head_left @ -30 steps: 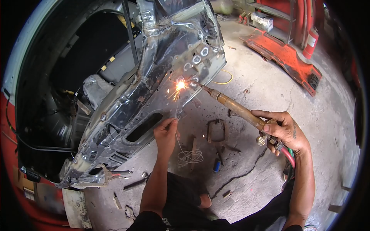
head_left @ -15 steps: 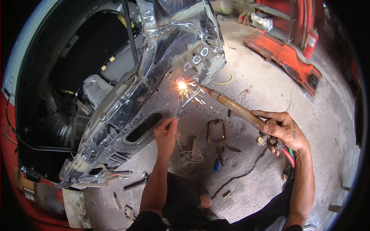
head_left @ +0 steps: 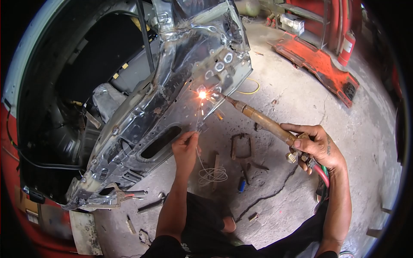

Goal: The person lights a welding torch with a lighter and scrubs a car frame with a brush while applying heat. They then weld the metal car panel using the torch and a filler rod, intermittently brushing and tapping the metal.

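My left hand pinches a thin wire, whose loose coils hang below the fingers. The wire's upper end reaches a bright glowing spot on the bare metal of the car body. My right hand is wrapped round a brass torch with its tip pointing at that spot from the right. Red and green hoses run down from the torch's rear. A few sparks fall below the glow.
Locking pliers grip the body's lower edge. Metal scraps, a frame-shaped piece and a blue object lie on the floor. An orange creeper and a fire extinguisher are at the upper right.
The spray of sparks flared toward the lower right, then shrank to a smaller glow with a few falling sparks. Both hands, the wire and the torch are nearly unmoved.
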The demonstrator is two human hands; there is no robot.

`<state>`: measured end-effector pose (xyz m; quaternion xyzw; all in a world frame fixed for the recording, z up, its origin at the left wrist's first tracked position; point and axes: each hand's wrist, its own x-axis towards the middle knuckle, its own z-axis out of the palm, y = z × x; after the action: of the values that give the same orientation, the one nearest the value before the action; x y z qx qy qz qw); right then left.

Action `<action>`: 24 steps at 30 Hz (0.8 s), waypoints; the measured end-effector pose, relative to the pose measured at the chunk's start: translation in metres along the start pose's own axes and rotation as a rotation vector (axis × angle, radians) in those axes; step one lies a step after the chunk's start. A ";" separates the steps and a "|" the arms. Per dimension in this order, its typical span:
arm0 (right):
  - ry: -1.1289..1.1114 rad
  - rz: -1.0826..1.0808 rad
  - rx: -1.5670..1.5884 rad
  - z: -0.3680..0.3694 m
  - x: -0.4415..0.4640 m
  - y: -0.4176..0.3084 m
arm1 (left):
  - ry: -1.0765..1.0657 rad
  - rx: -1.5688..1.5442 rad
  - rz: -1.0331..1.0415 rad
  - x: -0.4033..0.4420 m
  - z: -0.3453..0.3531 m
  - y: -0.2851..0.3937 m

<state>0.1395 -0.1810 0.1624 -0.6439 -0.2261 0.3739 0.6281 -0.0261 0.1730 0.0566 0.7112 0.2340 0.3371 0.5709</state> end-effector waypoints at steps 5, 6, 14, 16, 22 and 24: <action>0.013 0.013 0.001 0.002 -0.001 -0.003 | 0.002 0.007 0.001 -0.001 0.000 0.002; 0.013 0.005 0.000 0.002 -0.001 -0.002 | 0.001 0.003 0.002 -0.001 0.000 0.002; 0.011 0.016 -0.007 0.002 -0.002 -0.003 | 0.007 0.005 -0.006 -0.001 0.000 0.000; 0.008 0.014 -0.003 0.002 -0.002 -0.004 | 0.004 0.002 -0.002 -0.001 0.000 0.001; 0.008 0.005 0.005 0.002 -0.001 -0.003 | 0.006 -0.011 -0.004 0.000 0.000 0.000; 0.010 0.013 0.000 0.002 -0.002 -0.004 | -0.006 0.001 -0.002 0.001 -0.001 -0.001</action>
<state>0.1377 -0.1807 0.1664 -0.6470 -0.2187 0.3749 0.6269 -0.0265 0.1745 0.0562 0.7123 0.2331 0.3344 0.5714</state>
